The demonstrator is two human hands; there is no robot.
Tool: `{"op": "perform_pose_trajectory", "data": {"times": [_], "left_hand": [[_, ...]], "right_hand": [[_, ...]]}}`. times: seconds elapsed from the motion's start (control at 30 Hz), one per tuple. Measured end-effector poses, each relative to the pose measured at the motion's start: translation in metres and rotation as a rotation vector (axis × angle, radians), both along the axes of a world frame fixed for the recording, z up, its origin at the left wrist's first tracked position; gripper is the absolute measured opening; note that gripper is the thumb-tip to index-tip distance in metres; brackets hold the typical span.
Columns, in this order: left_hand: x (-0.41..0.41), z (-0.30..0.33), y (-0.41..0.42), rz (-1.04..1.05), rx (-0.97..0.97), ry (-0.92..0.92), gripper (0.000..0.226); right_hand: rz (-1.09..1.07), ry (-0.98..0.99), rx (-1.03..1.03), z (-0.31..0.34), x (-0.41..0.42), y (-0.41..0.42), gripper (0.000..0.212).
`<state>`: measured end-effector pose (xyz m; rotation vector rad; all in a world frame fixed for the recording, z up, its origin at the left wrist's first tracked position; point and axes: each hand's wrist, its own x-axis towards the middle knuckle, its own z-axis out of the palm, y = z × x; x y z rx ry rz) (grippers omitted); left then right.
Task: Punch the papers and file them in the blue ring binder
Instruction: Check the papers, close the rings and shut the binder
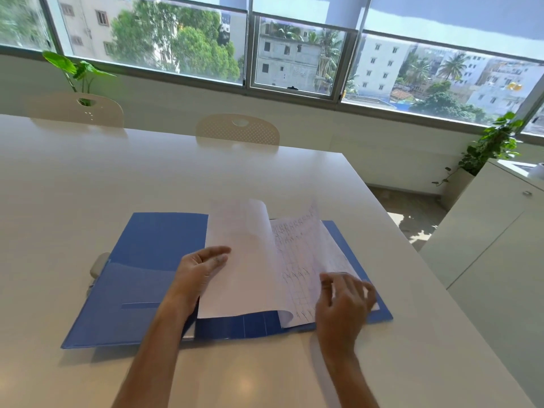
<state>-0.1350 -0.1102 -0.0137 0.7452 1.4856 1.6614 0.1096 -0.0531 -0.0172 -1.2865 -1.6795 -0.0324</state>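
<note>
Binder: blue ring binder [153, 260] lying open and flat on the white table [88, 178], spine running toward the window.
Papers: stack of papers [309, 260] resting on the binder's right half, faint grid or handwriting on the exposed page; top sheet [241, 260] lifted and curled over toward the left cover.
Rings: hidden under the raised sheet, so open or closed not visible.
Left hand: left hand [203, 266] at the spine side, fingers mostly straight against the lifted sheet, propping it up rather than gripping.
Right hand: right hand [344, 298] on the lower right of the stack, fingers spread; blurred, probably pressing flat, no pinch evident.
Punch: pale object [98, 265] peeking from under the binder's left edge, possibly the hole punch.
Stage: likely filing, seating or leafing through sheets on the rings.
Risk, tearing: sheet pulled leftward too hard could rip at its punched holes.
Risk, shifting: loose stack sliding off alignment if right-hand pressure lifts.
Risk, creasing: curled sheet folding if released unsupported.
</note>
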Motion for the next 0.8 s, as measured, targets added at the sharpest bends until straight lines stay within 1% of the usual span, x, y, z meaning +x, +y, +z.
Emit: {"op": "perform_pose_trajectory", "data": {"times": [0.03, 0.07, 0.13, 0.2, 0.23, 0.27, 0.33, 0.4, 0.43, 0.5, 0.53, 0.57, 0.6, 0.7, 0.73, 0.8], "left_hand": [[0.001, 0.002, 0.0, 0.014, -0.019, -0.012, 0.01], [0.001, 0.003, -0.001, 0.02, -0.039, -0.01, 0.023], [0.001, 0.007, -0.002, 0.019, -0.078, -0.002, 0.045], [-0.002, 0.009, -0.004, 0.015, -0.096, -0.019, 0.058], [-0.004, 0.009, -0.005, 0.002, -0.097, -0.02, 0.061], [-0.004, 0.01, -0.006, -0.019, -0.094, -0.02, 0.062], [-0.005, 0.01, -0.007, -0.06, -0.093, -0.062, 0.054], [-0.004, 0.01, -0.007, -0.067, -0.105, -0.101, 0.038], [-0.005, 0.009, -0.007, -0.048, -0.107, -0.106, 0.03], [-0.007, 0.008, -0.007, -0.001, -0.105, -0.117, 0.021], [-0.009, 0.007, -0.008, 0.014, -0.112, -0.115, 0.021], [-0.012, 0.007, -0.008, 0.024, -0.124, -0.103, 0.024], [-0.014, 0.006, -0.009, 0.028, -0.137, -0.087, 0.026], [-0.019, 0.004, -0.009, 0.026, -0.151, -0.083, 0.027], [-0.019, 0.004, -0.008, 0.024, -0.153, -0.091, 0.027], [-0.019, 0.005, -0.008, 0.023, -0.159, -0.099, 0.028]], "right_hand": [[0.067, 0.001, 0.03, 0.001, -0.012, -0.007, 0.008], [0.134, 0.004, 0.051, 0.002, -0.024, -0.015, 0.008], [0.261, 0.006, 0.047, 0.003, -0.046, -0.03, 0.024], [0.367, -0.036, 0.011, 0.001, -0.062, -0.042, 0.031], [0.41, -0.07, -0.005, -0.001, -0.067, -0.046, 0.033], [0.451, -0.103, -0.015, -0.003, -0.071, -0.049, 0.035], [0.574, -0.14, -0.035, -0.006, -0.075, -0.051, 0.04], [0.692, -0.118, -0.047, -0.004, -0.071, -0.05, 0.041], [0.707, -0.072, -0.064, -0.001, -0.066, -0.047, 0.04], [0.615, 0.056, -0.139, 0.007, -0.047, -0.033, 0.034], [0.515, 0.085, -0.186, 0.01, -0.033, -0.022, 0.032], [0.4, 0.07, -0.236, 0.012, -0.016, -0.009, 0.031], [0.281, 0.02, -0.297, 0.012, 0.002, 0.003, 0.033], [-0.058, -0.2, -0.488, 0.006, 0.053, 0.027, 0.054], [-0.147, -0.278, -0.534, 0.003, 0.064, 0.029, 0.061], [-0.245, -0.396, -0.615, -0.004, 0.076, 0.03, 0.069]]}}
